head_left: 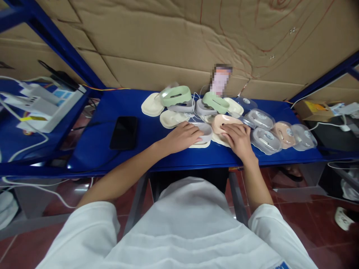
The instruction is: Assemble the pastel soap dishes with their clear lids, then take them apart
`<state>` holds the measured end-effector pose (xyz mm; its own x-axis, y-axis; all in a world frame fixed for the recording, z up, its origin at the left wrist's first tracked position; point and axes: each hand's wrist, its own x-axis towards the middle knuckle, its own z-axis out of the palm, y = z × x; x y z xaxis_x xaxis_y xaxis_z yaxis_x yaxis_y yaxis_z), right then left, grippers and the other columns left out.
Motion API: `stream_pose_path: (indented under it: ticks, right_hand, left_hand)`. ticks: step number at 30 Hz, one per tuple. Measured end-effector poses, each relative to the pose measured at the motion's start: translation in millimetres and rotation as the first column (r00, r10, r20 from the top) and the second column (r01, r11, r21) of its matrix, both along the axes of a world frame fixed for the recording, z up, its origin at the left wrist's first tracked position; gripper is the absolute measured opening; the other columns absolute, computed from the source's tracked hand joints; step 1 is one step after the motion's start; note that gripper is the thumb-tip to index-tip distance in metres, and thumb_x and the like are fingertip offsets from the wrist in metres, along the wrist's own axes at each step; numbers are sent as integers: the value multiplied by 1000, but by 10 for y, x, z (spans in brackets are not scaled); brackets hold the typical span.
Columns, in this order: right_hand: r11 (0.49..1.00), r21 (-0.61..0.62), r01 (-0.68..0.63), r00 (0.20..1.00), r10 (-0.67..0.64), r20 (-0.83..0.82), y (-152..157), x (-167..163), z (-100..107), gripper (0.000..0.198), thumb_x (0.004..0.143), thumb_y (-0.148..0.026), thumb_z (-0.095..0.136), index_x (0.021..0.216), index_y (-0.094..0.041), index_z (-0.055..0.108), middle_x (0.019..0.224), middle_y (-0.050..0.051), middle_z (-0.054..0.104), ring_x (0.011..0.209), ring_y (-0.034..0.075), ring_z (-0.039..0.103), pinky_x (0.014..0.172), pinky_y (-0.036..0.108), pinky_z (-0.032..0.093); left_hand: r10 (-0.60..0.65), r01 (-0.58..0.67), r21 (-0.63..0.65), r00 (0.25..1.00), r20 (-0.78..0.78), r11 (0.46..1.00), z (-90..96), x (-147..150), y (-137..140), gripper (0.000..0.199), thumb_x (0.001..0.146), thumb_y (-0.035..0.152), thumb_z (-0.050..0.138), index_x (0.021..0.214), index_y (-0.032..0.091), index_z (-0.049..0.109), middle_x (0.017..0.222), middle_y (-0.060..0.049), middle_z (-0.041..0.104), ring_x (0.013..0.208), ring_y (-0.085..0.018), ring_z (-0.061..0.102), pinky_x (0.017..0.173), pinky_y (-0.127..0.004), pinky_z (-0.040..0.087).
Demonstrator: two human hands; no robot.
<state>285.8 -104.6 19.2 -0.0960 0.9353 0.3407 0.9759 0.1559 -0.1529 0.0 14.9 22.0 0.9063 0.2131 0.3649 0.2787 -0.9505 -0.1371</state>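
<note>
My left hand (185,137) has its fingers curled over the near left side of a light grey oval plastic dish (206,129), which sits on a cream base. To the right, a peach oval dish (220,121) with a dark slot is under the fingers of my right hand (238,137); its thumb points toward the rim. A cream base (220,141) shows beneath it. Both hands look closed on the dishes, though the fingertips are partly hidden. Just behind them lie two green oval dishes (176,96) and more grey ones (203,108).
Several clear-lidded oval cases (266,140) stand at the right of the blue table (95,144). Cream trays (153,104) lie at the back left. A black phone (123,132) is at left, and a blurred-out upright screen (220,80) leans on the cardboard wall (157,48).
</note>
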Motion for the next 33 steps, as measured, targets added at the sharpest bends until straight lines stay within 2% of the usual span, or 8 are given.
stream_pose_path:
  ticks: [3,7,13,19,22,25,30,33]
  right_hand:
    - [1000,29,4,999,-5,33,67,52,3,47,109,-29,45,148,-40,68,156,2,66,147,35,55,124,62,36]
    - [988,114,109,994,-110,5,85,165,-1,57,101,-17,43,147,-37,69,165,4,56,155,34,47,124,62,38]
    - [903,168,394,919,-389,-64,-238,589,77,47,107,-41,43,144,-27,69,160,16,58,150,36,52,125,64,35]
    - [825,-65,561,826,-563,-22,-715,1050,7,70,98,-61,59,161,-29,54,169,18,49,158,45,42,122,78,31]
    - [802,-142,580,810,-586,0,-784,1147,0,79,91,-62,71,163,-37,51,177,13,39,160,47,38,120,79,33]
    - [770,-170,615,779,-626,-15,-790,1190,3,86,86,-58,79,164,-35,50,181,15,27,161,52,35,119,76,38]
    - [825,-20,565,821,-565,-88,-799,1134,8,73,95,-59,69,159,-28,55,164,20,53,156,45,46,125,64,42]
    - [879,99,466,881,-450,-144,-731,894,74,70,98,-62,66,160,-31,54,163,18,53,154,43,49,128,63,42]
  left_hand:
    - [7,-7,2,1000,9,1000,-26,23,-3,22,112,23,55,124,19,73,118,-11,78,105,-27,71,91,-41,44]
    - [22,-24,40,999,37,999,-29,26,-24,37,104,5,52,129,23,73,130,-11,74,109,-27,70,91,-43,45]
    - [-71,70,49,997,14,996,-54,12,-69,27,103,5,52,105,18,75,106,-8,75,93,-23,69,83,-38,48]
    - [-173,173,-19,985,8,985,-152,43,-109,22,110,25,56,100,18,74,94,-6,74,85,-21,71,79,-35,51]
    - [-168,169,-45,986,9,985,-189,61,-93,19,110,27,57,107,18,73,98,-7,76,90,-22,72,84,-36,53]
    - [-173,175,-114,984,31,978,-218,64,-67,17,109,26,59,110,18,74,101,-8,76,96,-24,74,89,-37,55]
    - [-158,201,-345,976,151,917,-194,18,-53,23,113,31,53,116,23,74,110,-6,78,104,-22,76,93,-36,58]
    - [-64,222,-565,956,286,795,-101,-10,-70,30,110,38,59,138,29,66,133,-6,75,111,-23,76,93,-36,62]
